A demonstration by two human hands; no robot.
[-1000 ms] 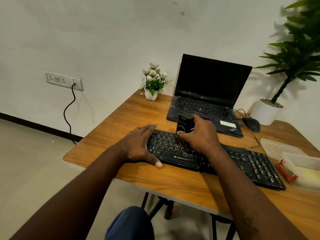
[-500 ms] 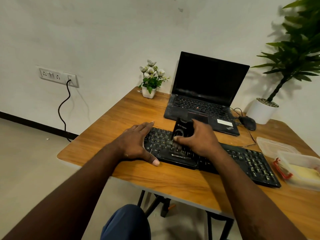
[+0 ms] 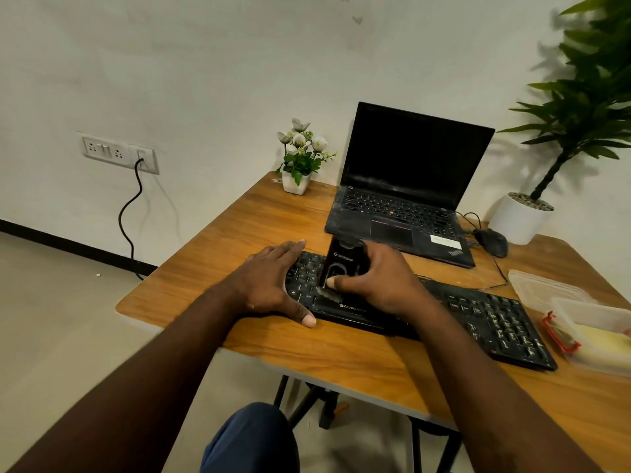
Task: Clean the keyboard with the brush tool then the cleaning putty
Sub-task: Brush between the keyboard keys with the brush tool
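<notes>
- Head view: my right hand (image 3: 379, 285) gripped the light, stiff brush (image 3: 343, 268) by its body, bristles on the keyboard (image 3: 478, 312).
- My left hand (image 3: 269, 285), at nine o'clock, lay flat, fingers spread, steadying it.

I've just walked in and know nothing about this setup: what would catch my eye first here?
Two bare hands at the middle of the wooden table: the right hand presses a black brush tool onto a black keyboard, and the left hand rests flat on its left end. Behind them stands an open laptop, screen dark.
</notes>
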